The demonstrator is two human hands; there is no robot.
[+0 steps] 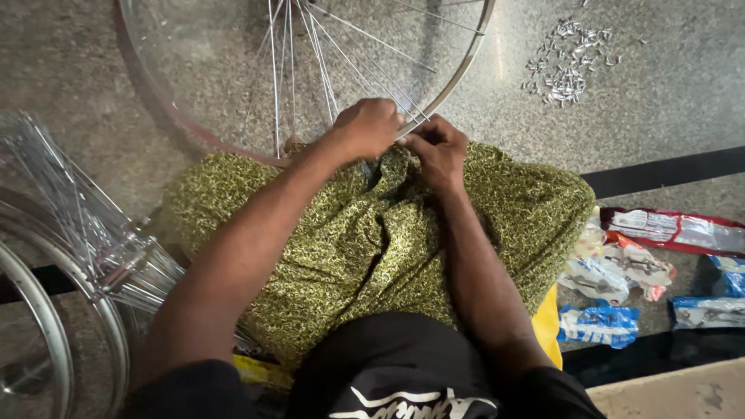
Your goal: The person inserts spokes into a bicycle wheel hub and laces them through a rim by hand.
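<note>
Both hands, left (pixel 366 128) and right (pixel 439 149), curled shut, side by side

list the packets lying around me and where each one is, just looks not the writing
Red and silver packet: floor at right, long and flat.
White and orange packets: crumpled heap beside the right knee.
Blue and white packet: lower right, by the yellow bag.
Two more blue and white packets: far right edge, partly cut off.

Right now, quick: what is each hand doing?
Left hand: closed, gripping the wheel rim where the spokes meet it.
Right hand: fingers curled at the same spot on the rim; what they pinch cannot be told.
</note>
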